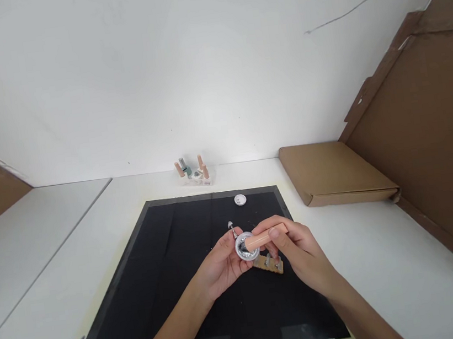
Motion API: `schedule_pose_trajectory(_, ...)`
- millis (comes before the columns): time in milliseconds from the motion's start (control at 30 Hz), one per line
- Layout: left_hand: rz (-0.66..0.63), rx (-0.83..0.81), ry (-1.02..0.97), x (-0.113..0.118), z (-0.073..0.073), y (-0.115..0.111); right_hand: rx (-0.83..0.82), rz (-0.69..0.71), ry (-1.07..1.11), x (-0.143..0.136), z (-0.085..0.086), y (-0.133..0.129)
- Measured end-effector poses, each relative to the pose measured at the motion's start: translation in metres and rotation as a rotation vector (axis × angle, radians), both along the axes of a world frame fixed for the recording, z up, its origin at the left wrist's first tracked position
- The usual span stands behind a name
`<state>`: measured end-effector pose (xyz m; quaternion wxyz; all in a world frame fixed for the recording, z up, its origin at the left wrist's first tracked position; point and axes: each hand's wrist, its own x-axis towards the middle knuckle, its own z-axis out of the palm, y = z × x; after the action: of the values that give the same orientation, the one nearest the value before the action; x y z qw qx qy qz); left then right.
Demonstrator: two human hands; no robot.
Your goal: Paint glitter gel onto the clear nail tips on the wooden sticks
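In my left hand [224, 264], the fingers are closed round a small round jar [241, 255] with shiny silvery contents. A thin pin-like piece with a pale rounded top [230, 225] sticks up beside the jar, by the left fingertips. Between the fingers of my right hand [299, 249] is a peach nail polish cap [264, 237], tilted with its lower end in the jar's mouth. Any brush on it is hard to make out. Below the right hand, a light-brown strip [273, 265] carries several small clear pieces, partly covered by the fingers.
A black mat [150, 290] covers the middle of the white table [388, 259]. On its far part lies a round white lid [240, 200]. Several nail polish bottles [205, 175] stand in a clear holder by the wall. A flat cardboard box [335, 172] lies at the right.
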<state>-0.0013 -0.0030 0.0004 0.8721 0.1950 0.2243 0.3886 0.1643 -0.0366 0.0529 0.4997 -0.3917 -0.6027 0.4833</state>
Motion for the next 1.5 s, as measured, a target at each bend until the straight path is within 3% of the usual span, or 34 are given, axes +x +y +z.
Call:
schedule_pose_trajectory(433,-0.060,0.125,0.079,0.000,0.002,-0.001,0.036,-0.023,0.022,0.003,0.000,0.001)
schedule_pose_trajectory(700,-0.055,0.120,0.065,0.001,0.001,-0.001,0.034,-0.094,-0.005,0.008,-0.003,0.004)
schedule_pose_trajectory(1000,0.021,0.046,0.042,0.000,-0.002,0.000,0.100,-0.133,0.200,0.010,-0.006,0.010)
schedule_pose_trajectory(1167,0.087,-0.020,0.008,0.000,-0.001,0.004,0.107,-0.148,-0.004,0.013,-0.007,0.018)
schedule_pose_trajectory(1333,0.154,-0.082,-0.009,0.001,0.001,0.007,0.102,-0.052,-0.277,0.007,-0.012,0.022)
schedule_pose_trajectory(1500,0.179,-0.078,0.014,0.002,0.002,0.006,0.144,-0.098,-0.331,-0.004,-0.017,0.022)
